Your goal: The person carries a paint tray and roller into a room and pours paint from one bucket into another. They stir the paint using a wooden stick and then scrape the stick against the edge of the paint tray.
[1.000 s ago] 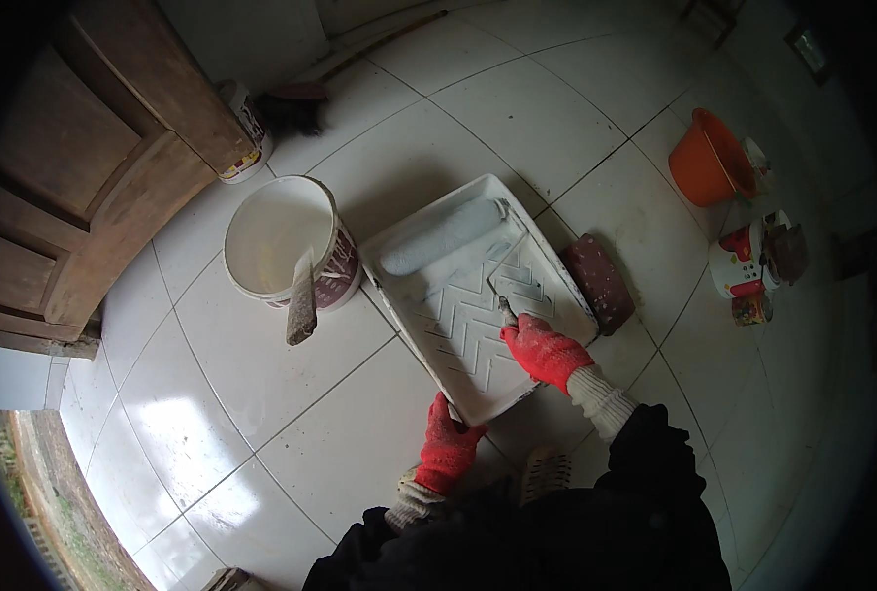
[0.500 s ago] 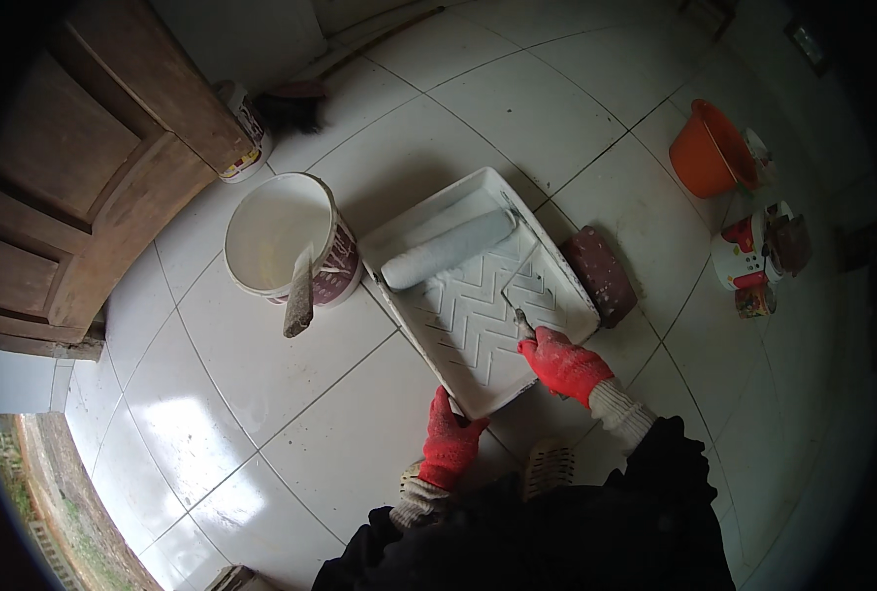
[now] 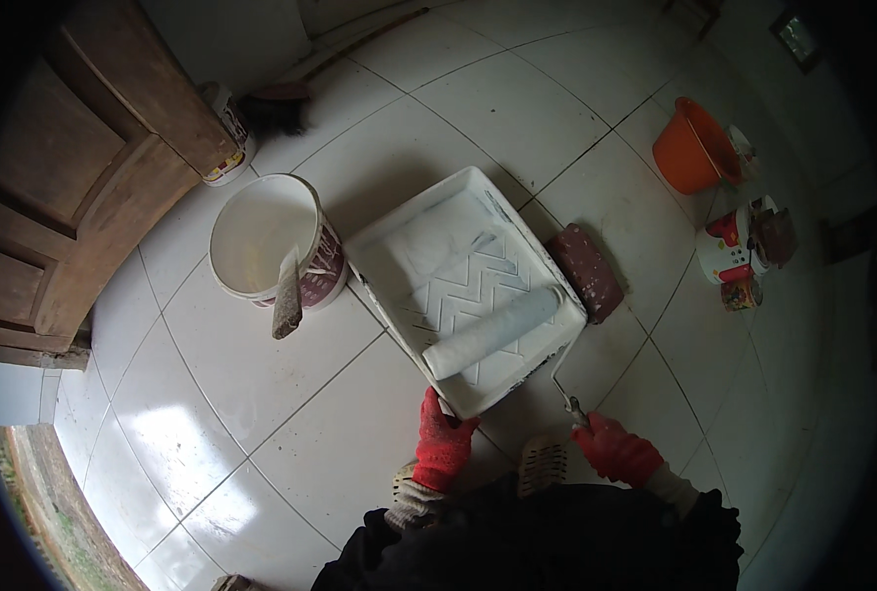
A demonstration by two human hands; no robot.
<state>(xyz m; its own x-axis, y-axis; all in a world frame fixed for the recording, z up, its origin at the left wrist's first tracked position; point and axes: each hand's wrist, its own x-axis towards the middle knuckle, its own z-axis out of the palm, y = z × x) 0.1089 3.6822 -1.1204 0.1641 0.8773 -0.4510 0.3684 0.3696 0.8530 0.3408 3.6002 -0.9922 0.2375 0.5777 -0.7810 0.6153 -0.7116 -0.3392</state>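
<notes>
My right hand point(image 3: 619, 449), in a red glove, is closed round the handle of a paint roller point(image 3: 497, 333). The roller's white sleeve lies across the ridged near part of a white paint tray point(image 3: 371, 295), its wire frame reaching over the tray's right side. My left hand point(image 3: 443, 440), also red-gloved, grips the tray's near left corner, fingers at the rim. White paint wets the far end of the tray. Left of it stands a bucket point(image 3: 266, 234) with whitish contents, and a paint-smeared scraper-like tool point(image 3: 288, 298) rests over its rim.
A maroon paint-spotted block point(image 3: 593, 273) sits against the tray's right side. Farther right are an orange bucket point(image 3: 689, 156) and a white-and-red tub point(image 3: 731, 246). A wooden door point(image 3: 84, 167) stands at left, with another tub point(image 3: 229, 148) and a broom point(image 3: 279, 105) beyond it.
The roller has come from the tray's far end to the near ridged part, pulled by my right hand, which moved back toward me and right. My left hand stays at the tray's corner.
</notes>
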